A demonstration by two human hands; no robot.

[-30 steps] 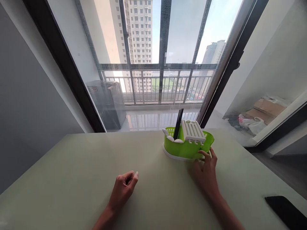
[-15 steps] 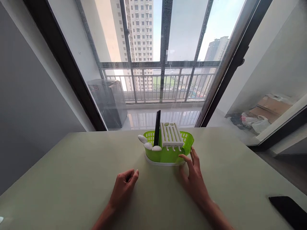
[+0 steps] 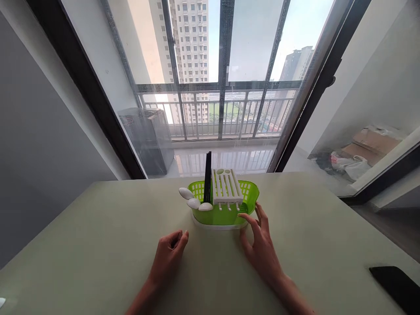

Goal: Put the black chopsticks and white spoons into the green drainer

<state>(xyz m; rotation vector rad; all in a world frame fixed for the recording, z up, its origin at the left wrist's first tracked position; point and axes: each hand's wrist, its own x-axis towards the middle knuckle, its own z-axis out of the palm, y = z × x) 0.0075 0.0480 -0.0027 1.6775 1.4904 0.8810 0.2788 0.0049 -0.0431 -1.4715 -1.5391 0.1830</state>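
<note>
A green cutlery basket [image 3: 218,216] with a white base stands upright on the pale table near its far edge. Black chopsticks [image 3: 208,177] rise from its left half, and white spoons [image 3: 193,203] rest with their bowls over the left rim. On top sits a white slotted rack [image 3: 227,187] with small hooks along its front. My right hand [image 3: 262,245] curves around the basket's right front corner, thumb low by the base and fingers against the end wall. Curled into a loose fist, my left hand [image 3: 170,251] rests on the table, apart from the basket, with nothing visible in it.
A black phone-like slab [image 3: 397,286] lies at the table's right edge. A small white object [image 3: 1,302] shows at the far left edge. Beyond the table [image 3: 98,227] are dark-framed glass doors [image 3: 226,43] and a balcony railing.
The basket has shifted left and slightly toward me, with my right hand moving along with it. My left hand has stayed almost still.
</note>
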